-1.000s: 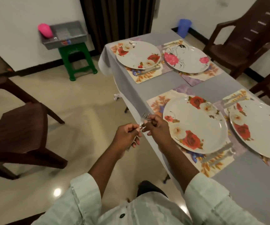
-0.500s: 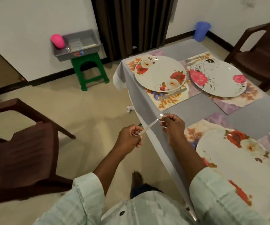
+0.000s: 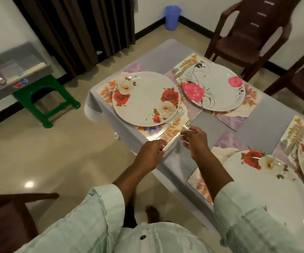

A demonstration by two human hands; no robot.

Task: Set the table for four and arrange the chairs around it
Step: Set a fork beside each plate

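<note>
Where both hands meet, fork [image 3: 176, 136].

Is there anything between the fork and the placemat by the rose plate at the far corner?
Nothing visible. Both hands hold the fork, left hand at the handle, right hand near the tines, just short of the placemat, where a knife already lies beside the rose plate.

White walls [image 3: 193, 8] with dark skirting; glossy beige floor [image 3: 47, 152]; dark brown curtain [image 3: 78, 28]; green stool [image 3: 45, 99] bearing grey tray [image 3: 18, 70]; blue bin [image 3: 172, 17] in corner.
</note>
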